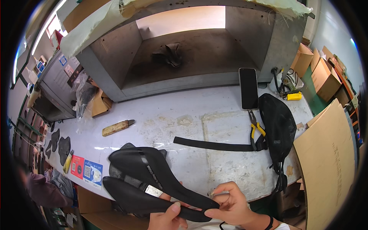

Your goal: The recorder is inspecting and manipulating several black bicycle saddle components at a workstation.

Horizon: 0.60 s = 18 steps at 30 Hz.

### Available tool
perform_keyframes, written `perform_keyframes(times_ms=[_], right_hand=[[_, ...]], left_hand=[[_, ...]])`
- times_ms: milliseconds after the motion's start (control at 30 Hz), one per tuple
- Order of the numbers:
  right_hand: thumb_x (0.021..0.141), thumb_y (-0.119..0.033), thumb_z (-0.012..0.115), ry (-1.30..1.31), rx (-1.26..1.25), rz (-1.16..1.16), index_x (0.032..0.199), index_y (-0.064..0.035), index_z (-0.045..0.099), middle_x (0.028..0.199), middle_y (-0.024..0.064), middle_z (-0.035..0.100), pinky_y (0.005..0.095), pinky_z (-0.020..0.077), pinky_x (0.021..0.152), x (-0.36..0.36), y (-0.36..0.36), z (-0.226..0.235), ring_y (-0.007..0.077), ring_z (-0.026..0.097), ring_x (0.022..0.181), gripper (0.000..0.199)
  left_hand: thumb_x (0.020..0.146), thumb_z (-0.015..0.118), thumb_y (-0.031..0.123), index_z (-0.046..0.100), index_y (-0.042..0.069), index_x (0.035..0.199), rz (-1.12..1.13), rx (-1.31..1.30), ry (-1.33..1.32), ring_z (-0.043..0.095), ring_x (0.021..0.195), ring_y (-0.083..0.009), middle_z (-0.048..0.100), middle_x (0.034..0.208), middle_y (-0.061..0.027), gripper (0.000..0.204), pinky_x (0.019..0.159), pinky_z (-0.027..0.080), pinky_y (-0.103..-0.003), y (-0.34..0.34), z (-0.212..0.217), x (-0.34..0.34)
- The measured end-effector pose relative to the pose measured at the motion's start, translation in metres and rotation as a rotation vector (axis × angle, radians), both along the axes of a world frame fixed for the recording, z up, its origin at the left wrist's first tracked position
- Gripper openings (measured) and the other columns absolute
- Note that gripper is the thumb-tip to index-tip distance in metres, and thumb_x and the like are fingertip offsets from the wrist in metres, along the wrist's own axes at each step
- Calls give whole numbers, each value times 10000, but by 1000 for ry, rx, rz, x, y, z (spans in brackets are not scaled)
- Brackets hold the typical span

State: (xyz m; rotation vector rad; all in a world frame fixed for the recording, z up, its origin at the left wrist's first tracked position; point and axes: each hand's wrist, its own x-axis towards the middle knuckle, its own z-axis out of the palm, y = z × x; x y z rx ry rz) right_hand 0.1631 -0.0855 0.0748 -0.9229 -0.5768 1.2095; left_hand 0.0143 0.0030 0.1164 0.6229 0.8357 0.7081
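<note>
A black bicycle saddle (163, 172) with a long split down its middle lies slantwise at the front of the table, its nose toward me. My left hand (166, 220) grips the left edge near the nose, thumb on top. At the tip of the nose, my right hand (232, 205) pinches the edge between thumb and bent fingers. Dark grey flat pieces (119, 173) show beneath and between the saddle's two wide lobes. What my fingers do under the saddle is hidden.
A grey metal box (180, 79) stands behind, with a crumpled dark piece (168, 54) inside. A worn-handled blade (117, 127), phone (248, 89), yellow-handled pliers (254, 126), black strap (214, 144) and black mesh bag (278, 128) lie around. Cardboard (329, 153) stands at the right.
</note>
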Motion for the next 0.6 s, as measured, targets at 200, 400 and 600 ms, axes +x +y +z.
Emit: perform_keyframes(times_ms=[200,400,600], right_hand=[[832,64,642,-21,-27,-22,1206,-6,329,834,162,657,234,504,671,10,-4,3,130,637,806,492],[863,22,600,396,-23,-234,1205,-31,392,834,118,646,301,522,706,11,20,19,155,638,762,404],[851,40,627,101,-163,-16,1191,-15,392,859,110,639,265,519,643,-7,25,14,137,626,746,417]], left_hand=[[923,567,211,367,-9,1345,47,73,-72,562,881,-199,585,1033,-153,517,704,422,-307,-22,-16,3],[900,530,-7,448,-34,1290,-196,367,-17,571,1086,-271,582,1149,-193,399,1008,409,-416,3,-56,-20],[970,524,228,501,63,791,-321,619,130,461,608,-40,572,733,-13,245,552,373,-212,13,-48,3]])
